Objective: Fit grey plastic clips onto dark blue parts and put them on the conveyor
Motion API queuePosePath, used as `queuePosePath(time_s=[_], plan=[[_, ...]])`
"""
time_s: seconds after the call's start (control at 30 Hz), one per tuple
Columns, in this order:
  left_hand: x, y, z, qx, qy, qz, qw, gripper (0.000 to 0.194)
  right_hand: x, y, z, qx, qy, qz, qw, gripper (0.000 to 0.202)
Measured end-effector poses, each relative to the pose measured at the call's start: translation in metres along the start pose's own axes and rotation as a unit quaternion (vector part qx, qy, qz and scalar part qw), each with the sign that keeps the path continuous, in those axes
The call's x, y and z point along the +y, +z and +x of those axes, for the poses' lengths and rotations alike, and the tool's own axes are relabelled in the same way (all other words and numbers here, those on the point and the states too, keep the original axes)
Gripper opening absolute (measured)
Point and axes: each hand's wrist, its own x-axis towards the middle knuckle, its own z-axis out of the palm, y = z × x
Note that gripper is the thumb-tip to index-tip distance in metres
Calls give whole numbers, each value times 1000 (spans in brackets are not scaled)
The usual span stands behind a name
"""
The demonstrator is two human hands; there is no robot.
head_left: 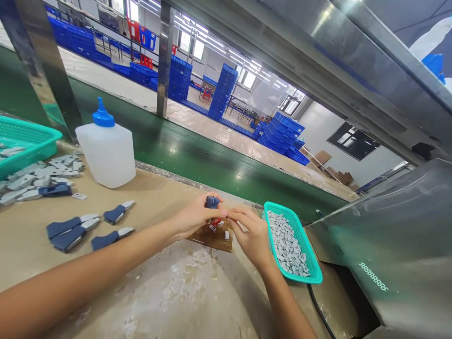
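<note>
My left hand (192,217) is closed around a dark blue plastic handle piece (212,203), held upright above a small brown board (208,241). The fingers of my right hand (252,231) are pinched together and meet the left fingertips beside that piece; anything between them is too small to make out. Just under the fingers, a red part (216,221) shows on the board, mostly hidden. A small white-grey piece (226,234) lies on the board's right side. To the left, several dark blue handles with pale tips (72,233) rest on the table.
A teal basket (316,277) of small grey pieces stands right of my hands. At left are a white bottle with a blue cap (109,155), a heap of grey pieces (31,181) and another teal basket (45,139). Behind runs a green conveyor belt (197,165); a metal housing (395,245) is at right.
</note>
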Motion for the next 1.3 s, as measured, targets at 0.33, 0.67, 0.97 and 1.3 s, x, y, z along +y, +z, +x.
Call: queuePosePath(time_s=[0.33,0.67,0.97,1.3], plan=[[18,-23,10,64,-17,18,998,38,30,21,-12,-66,119,-5,991,16],[13,-39,19,59,88,215,971,30,43,34,-20,-63,65,-39,995,20],[8,-40,23,26,124,217,968,21,35,28,-15,-51,66,-36,996,21],[9,-32,20,10,136,274,952,16,18,7,1,9,130,22,991,14]])
